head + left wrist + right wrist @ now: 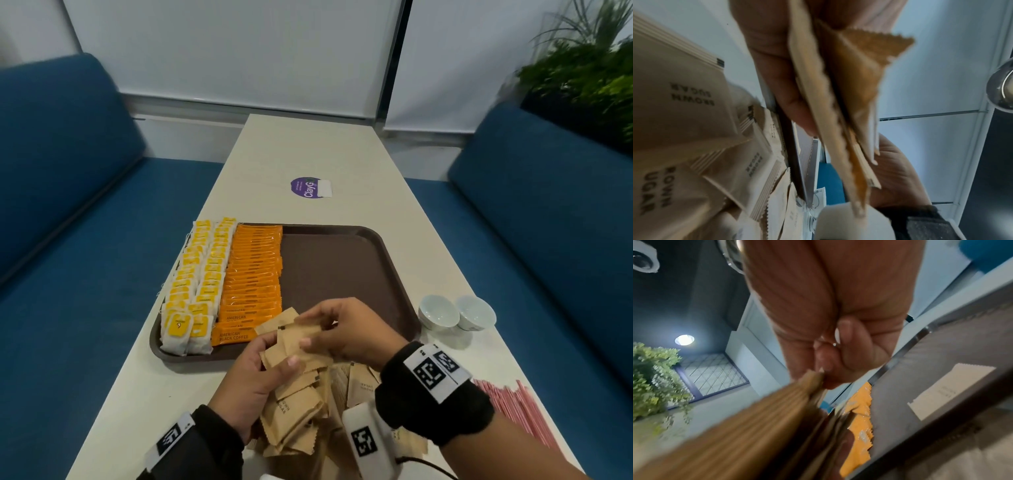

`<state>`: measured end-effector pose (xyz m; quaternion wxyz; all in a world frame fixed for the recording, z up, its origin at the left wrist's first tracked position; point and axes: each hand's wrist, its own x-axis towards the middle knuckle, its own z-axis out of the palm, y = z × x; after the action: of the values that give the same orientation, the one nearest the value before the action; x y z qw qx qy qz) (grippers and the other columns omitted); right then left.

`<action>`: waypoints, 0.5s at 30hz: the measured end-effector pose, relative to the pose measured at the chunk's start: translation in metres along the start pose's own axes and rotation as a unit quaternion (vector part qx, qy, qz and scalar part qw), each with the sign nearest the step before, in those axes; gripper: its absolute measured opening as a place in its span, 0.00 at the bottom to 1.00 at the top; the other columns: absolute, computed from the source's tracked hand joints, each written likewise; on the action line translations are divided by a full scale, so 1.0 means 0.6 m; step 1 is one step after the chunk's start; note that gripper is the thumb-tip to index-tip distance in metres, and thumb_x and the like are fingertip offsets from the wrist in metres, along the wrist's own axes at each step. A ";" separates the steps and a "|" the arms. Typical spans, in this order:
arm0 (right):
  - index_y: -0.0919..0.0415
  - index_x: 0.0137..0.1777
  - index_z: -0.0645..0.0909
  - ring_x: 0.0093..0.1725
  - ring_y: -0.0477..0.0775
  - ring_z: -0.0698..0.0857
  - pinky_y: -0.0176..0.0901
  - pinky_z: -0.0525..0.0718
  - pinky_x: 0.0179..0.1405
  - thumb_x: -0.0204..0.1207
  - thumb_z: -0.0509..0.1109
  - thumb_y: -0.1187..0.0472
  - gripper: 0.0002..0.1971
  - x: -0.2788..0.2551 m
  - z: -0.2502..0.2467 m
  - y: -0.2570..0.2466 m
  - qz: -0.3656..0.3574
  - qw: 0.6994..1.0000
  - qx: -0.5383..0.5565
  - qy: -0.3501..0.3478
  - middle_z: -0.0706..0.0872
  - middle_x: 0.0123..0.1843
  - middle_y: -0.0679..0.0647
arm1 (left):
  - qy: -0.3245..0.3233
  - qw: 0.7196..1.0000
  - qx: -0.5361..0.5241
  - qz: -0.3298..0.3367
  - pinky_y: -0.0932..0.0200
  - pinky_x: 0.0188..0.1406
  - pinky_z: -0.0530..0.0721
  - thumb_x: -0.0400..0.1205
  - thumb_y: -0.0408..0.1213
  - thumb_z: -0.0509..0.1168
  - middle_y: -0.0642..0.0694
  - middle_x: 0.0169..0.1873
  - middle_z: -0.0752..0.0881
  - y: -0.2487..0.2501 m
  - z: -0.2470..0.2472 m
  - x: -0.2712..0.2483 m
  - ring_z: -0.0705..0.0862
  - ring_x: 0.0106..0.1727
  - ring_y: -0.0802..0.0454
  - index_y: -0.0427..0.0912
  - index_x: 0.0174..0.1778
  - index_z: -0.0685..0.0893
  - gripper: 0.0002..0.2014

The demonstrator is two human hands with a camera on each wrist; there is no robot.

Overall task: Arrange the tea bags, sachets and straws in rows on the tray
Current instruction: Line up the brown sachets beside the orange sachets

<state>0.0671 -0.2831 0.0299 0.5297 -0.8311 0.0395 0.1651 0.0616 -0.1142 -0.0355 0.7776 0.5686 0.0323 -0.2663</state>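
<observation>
A brown tray (346, 263) holds two rows of yellow tea bags (195, 284) on its left and a row of orange coffee sachets (255, 274) beside them. My left hand (260, 373) grips a fan of brown sugar sachets (294, 339) over the tray's near edge. My right hand (342, 329) pinches the top sachets of that same fan between thumb and fingers. In the left wrist view the held sachets (830, 104) stand edge-on. The right wrist view shows fingertips (824, 368) pinching a sachet edge (812, 379). A loose pile of sugar sachets (308, 411) lies below my hands. Pink straws (513, 407) lie at the right.
Two small white bowls (455, 313) stand right of the tray. A purple round sticker (308, 186) sits farther up the white table (308, 150). Blue benches (68, 205) flank the table, and a plant (589, 68) is at the far right.
</observation>
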 end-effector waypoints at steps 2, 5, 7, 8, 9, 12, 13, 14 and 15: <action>0.57 0.53 0.86 0.27 0.37 0.80 0.30 0.79 0.28 0.76 0.72 0.59 0.07 0.010 -0.013 0.003 0.002 1.000 0.011 0.029 0.84 0.37 0.46 | -0.006 1.000 0.008 -0.008 0.49 0.37 0.84 0.64 0.31 0.71 0.36 0.47 0.90 0.002 -0.002 -0.001 0.89 0.42 0.41 0.44 0.59 0.78 0.26; 0.52 0.54 0.84 0.48 0.44 0.84 0.38 0.84 0.49 0.75 0.73 0.59 0.08 0.041 -0.045 0.027 0.031 0.980 -0.146 0.129 0.85 0.50 0.48 | -0.006 1.000 0.008 -0.011 0.49 0.37 0.85 0.69 0.27 0.70 0.36 0.47 0.90 0.005 -0.008 0.001 0.88 0.42 0.40 0.46 0.56 0.79 0.21; 0.49 0.59 0.82 0.58 0.50 0.82 0.46 0.84 0.58 0.72 0.75 0.64 0.17 0.057 -0.056 0.049 0.079 0.960 -0.248 0.105 0.82 0.60 0.49 | -0.004 1.000 0.001 -0.012 0.48 0.38 0.85 0.69 0.27 0.69 0.35 0.47 0.90 0.005 -0.013 0.000 0.88 0.43 0.39 0.45 0.57 0.79 0.21; 0.47 0.61 0.81 0.61 0.52 0.81 0.49 0.84 0.60 0.70 0.77 0.64 0.21 0.062 -0.057 0.058 0.099 0.952 -0.278 0.083 0.79 0.63 0.50 | -0.004 1.000 0.000 -0.014 0.48 0.39 0.85 0.67 0.28 0.70 0.35 0.47 0.90 0.003 -0.015 0.000 0.88 0.43 0.38 0.45 0.58 0.78 0.23; 0.46 0.62 0.80 0.63 0.54 0.80 0.51 0.84 0.61 0.67 0.79 0.62 0.24 0.066 -0.057 0.064 0.113 0.945 -0.299 0.067 0.76 0.65 0.50 | -0.002 1.000 0.000 -0.015 0.48 0.39 0.85 0.66 0.30 0.70 0.35 0.47 0.90 0.002 -0.018 0.000 0.88 0.43 0.38 0.45 0.59 0.78 0.24; 0.48 0.59 0.79 0.63 0.54 0.78 0.53 0.82 0.63 0.63 0.83 0.56 0.25 0.072 -0.056 0.072 0.127 0.935 -0.326 0.064 0.75 0.63 0.50 | 0.000 1.000 -0.002 -0.020 0.50 0.36 0.86 0.67 0.29 0.70 0.35 0.47 0.90 -0.003 -0.022 0.001 0.89 0.41 0.39 0.45 0.59 0.78 0.23; 0.49 0.57 0.79 0.61 0.53 0.79 0.52 0.83 0.62 0.63 0.83 0.56 0.23 0.072 -0.056 0.072 0.131 0.935 -0.324 0.068 0.75 0.62 0.50 | 0.000 1.000 -0.002 -0.023 0.50 0.35 0.86 0.67 0.29 0.70 0.35 0.46 0.90 -0.003 -0.021 0.001 0.89 0.41 0.40 0.45 0.59 0.78 0.23; 0.50 0.55 0.79 0.59 0.53 0.80 0.51 0.84 0.61 0.63 0.83 0.56 0.22 0.072 -0.056 0.072 0.135 0.936 -0.319 0.068 0.77 0.60 0.50 | -0.003 1.000 -0.002 -0.027 0.49 0.36 0.85 0.66 0.30 0.70 0.35 0.46 0.90 -0.003 -0.022 0.001 0.89 0.41 0.39 0.45 0.59 0.78 0.24; 0.52 0.53 0.79 0.57 0.52 0.81 0.50 0.84 0.59 0.63 0.82 0.58 0.20 0.073 -0.056 0.072 0.139 0.936 -0.316 0.064 0.78 0.59 0.50 | -0.006 1.000 -0.002 -0.030 0.49 0.36 0.85 0.65 0.31 0.71 0.35 0.46 0.90 -0.003 -0.022 0.001 0.89 0.42 0.39 0.45 0.59 0.78 0.25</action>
<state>0.1058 -0.3273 -0.0082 0.2081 -0.9506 0.1340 0.1872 0.0645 -0.1027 -0.0418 0.7707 0.5641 0.0456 -0.2928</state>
